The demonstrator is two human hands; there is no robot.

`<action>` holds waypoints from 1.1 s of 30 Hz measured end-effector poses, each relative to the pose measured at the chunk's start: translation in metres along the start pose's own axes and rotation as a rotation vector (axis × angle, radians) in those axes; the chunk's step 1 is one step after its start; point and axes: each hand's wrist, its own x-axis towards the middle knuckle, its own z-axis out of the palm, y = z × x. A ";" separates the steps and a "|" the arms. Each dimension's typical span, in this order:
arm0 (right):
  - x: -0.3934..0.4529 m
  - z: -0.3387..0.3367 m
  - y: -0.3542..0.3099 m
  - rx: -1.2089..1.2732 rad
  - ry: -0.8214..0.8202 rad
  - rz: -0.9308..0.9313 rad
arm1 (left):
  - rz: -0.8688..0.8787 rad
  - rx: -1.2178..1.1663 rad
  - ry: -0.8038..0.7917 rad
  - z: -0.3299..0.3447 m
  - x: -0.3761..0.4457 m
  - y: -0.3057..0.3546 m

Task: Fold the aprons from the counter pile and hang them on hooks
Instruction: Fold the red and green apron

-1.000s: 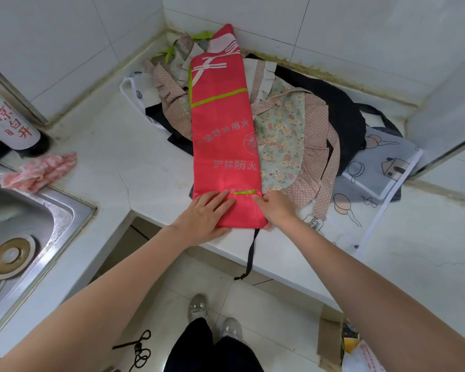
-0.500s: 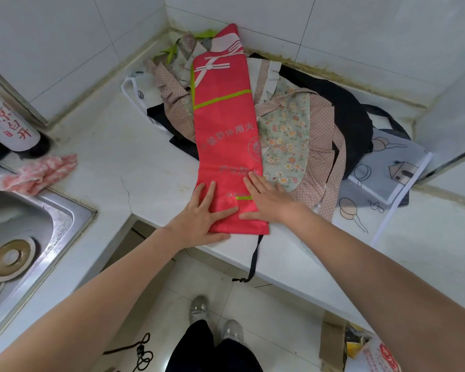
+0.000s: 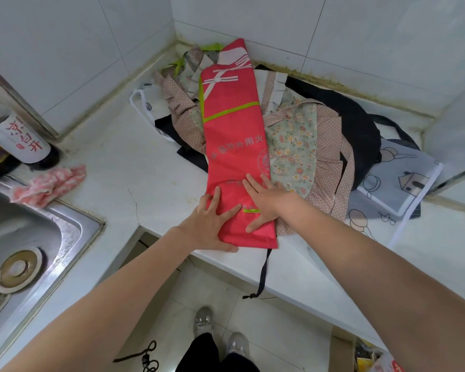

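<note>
Change: both hands are lying further up the red apron than a second ago, when they were curled at its near hem; the fingers are now spread flat.
Left hand (image 3: pixel 212 224): palm down, fingers straight and fanned wide, pressing on the near left part of the red apron (image 3: pixel 234 146), thumb running along the near hem; it is holding nothing.
Right hand (image 3: pixel 263 201): palm down as well, fingers straight and spread, pressing the near right part of the same apron, just beside the left hand at its 2 o'clock.
Red apron: folded into a long narrow strip, lying flat and stretching from the hands toward 12 o'clock, its far end reaching the tiled wall corner; a dark strap (image 3: pixel 263 275) is hanging over the table (image 3: pixel 113 167) edge at 6 o'clock of the hem.
Apron pile (image 3: pixel 360 135): lying under and to 3 o'clock of the red strip, with a floral apron (image 3: pixel 293 146), a dotted one, a black one and a grey printed one.
Left side: a pink rag (image 3: pixel 49 183) is lying at 9 o'clock of the hands, near the sink (image 3: pixel 65 237); a bottle (image 3: pixel 14 140) is standing beyond it.
</note>
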 end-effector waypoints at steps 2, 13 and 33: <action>0.002 0.001 -0.001 0.021 -0.027 0.024 | 0.026 -0.022 0.034 0.004 -0.001 -0.003; -0.061 0.038 -0.020 0.018 0.424 -0.346 | 0.058 -0.004 -0.005 0.001 -0.003 -0.007; -0.033 0.031 -0.008 1.309 0.456 0.219 | -0.308 -1.081 0.488 0.011 -0.023 -0.041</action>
